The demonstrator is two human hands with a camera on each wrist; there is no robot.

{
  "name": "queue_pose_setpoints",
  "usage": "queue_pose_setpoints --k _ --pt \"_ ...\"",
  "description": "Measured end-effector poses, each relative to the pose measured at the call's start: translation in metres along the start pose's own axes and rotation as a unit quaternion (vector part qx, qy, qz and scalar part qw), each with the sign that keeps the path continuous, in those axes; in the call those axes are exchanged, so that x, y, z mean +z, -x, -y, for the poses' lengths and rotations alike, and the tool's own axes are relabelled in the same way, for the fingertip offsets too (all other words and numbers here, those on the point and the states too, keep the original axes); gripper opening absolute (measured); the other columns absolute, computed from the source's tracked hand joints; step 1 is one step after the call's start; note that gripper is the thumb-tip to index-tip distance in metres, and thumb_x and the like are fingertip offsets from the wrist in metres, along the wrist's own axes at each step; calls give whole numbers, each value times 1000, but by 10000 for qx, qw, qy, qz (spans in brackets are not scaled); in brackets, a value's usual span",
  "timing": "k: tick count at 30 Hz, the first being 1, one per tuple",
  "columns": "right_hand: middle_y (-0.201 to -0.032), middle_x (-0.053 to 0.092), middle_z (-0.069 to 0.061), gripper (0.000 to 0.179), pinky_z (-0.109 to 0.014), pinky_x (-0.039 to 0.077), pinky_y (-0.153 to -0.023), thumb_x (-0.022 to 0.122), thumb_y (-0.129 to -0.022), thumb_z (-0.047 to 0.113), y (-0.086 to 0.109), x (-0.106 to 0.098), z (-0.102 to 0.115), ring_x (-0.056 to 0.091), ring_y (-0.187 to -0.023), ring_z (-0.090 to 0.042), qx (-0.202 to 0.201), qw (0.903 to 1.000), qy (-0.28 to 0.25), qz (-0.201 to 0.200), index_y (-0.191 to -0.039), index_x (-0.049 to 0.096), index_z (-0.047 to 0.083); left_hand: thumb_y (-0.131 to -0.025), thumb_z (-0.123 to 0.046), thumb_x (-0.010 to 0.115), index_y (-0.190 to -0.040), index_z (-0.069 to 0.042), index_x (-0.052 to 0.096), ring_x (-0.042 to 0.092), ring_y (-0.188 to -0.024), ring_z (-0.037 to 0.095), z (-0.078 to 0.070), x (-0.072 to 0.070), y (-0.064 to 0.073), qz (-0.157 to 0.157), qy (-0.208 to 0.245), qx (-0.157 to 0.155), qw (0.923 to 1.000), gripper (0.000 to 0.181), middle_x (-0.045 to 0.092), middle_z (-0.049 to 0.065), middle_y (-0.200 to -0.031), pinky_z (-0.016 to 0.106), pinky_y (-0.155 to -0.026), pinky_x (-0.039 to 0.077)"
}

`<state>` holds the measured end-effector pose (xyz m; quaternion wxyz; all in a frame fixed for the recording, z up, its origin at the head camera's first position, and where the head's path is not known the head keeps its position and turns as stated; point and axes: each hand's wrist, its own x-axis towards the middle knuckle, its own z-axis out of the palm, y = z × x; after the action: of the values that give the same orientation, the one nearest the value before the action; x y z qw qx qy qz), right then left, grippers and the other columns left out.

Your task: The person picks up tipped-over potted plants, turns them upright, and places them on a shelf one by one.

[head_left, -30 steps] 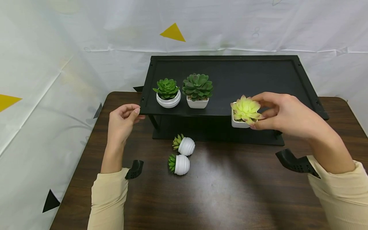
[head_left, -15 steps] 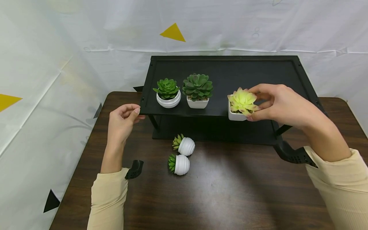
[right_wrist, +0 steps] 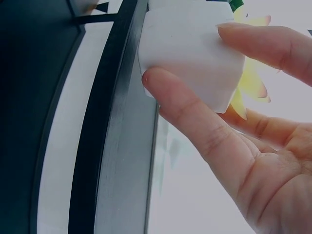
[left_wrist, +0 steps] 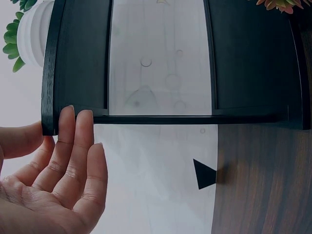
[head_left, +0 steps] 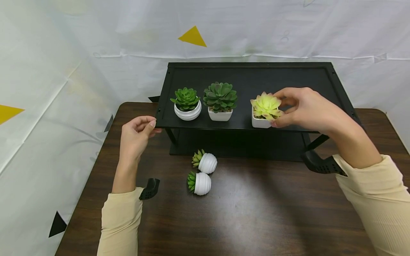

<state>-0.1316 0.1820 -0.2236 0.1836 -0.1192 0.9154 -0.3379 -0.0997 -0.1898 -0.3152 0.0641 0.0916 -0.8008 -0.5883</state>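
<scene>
Room lies between the dark green plant (head_left: 220,99) and the yellow plant (head_left: 266,106), and behind both along the shelf (head_left: 282,76). The right hand (head_left: 302,108) blocks the yellow plant's right side. Two tipped pots (head_left: 203,184) obstruct the table (head_left: 256,213) below; its right side offers passage.

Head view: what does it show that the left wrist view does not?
Only the head view shows the right hand holding a yellow-green succulent in a square white pot.

Only left wrist shows the upper-board underside of the black rectangular two-tier shelf.

Both show that shelf, the left hand pinching it, and the brown wooden table.
</scene>
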Motion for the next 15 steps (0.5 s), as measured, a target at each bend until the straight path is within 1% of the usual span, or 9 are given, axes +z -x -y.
queue_pose_setpoints --k 4,9,12,15 --pt "-116 55 -18 63 -41 46 -81 74 -77 19 -3 0 1 64 -92 -21 11 10000 -15 26 -130 42 6 -91 -10 56 -105 5 59 66 -77 16 0 0 0 2 6 7 10000 20 64 5 -84 34 -80 51" --pt "-117 54 -20 63 -44 44 -82 73 -78 17 -8 0 2 64 -90 -21 24 10000 -23 33 -131 41 4 -91 -10 56 -104 5 59 65 -73 10 0 0 0 4 12 30 10000 20 64 4 -83 34 -80 51" --pt "-116 54 -21 63 -44 44 -82 73 -78 15 -12 1 2 63 -87 -21 19 9999 -109 19 -131 42 3 -91 -10 56 -104 5 59 65 -72 9 0 0 0 2 28 45 10000 20 64 4 -83 31 -78 52" --pt "-116 53 -20 63 -43 44 -81 73 -77 14 -14 1 2 60 -89 -22 32 9998 -220 8 -131 42 3 -91 -10 56 -104 5 59 65 -72 10 0 0 0 1 42 53 10000 19 64 3 -83 27 -77 52"
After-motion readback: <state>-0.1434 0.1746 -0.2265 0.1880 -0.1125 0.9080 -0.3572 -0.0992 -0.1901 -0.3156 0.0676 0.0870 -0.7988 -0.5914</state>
